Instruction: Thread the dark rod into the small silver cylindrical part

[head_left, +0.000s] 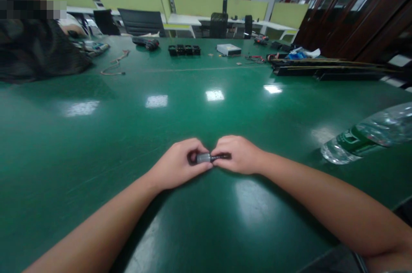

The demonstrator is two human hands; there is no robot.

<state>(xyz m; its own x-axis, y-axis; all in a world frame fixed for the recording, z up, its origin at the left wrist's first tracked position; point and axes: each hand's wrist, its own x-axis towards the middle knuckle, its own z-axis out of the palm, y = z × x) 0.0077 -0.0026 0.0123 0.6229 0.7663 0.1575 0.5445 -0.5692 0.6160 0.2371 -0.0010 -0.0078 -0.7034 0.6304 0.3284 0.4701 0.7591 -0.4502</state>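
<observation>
Both hands meet near the middle of the green table (180, 118), around a small cylinder (204, 158) of silvery grey with a dark end on its left. My left hand (180, 163) has its thumb and fingers curled round this cylinder. From its right end a thin dark piece (222, 156) runs into my right hand (240, 155), whose fingers are pinched on it. The two hands nearly touch at the fingertips. What exactly these small parts are is too small to tell.
A clear plastic bottle (360, 138) with a green label lies at the right. Far back are black blocks (184, 50), a white box (228, 50), a cable (113, 65) and dark strips (331, 71). A person in dark clothing (35, 50) is at the far left.
</observation>
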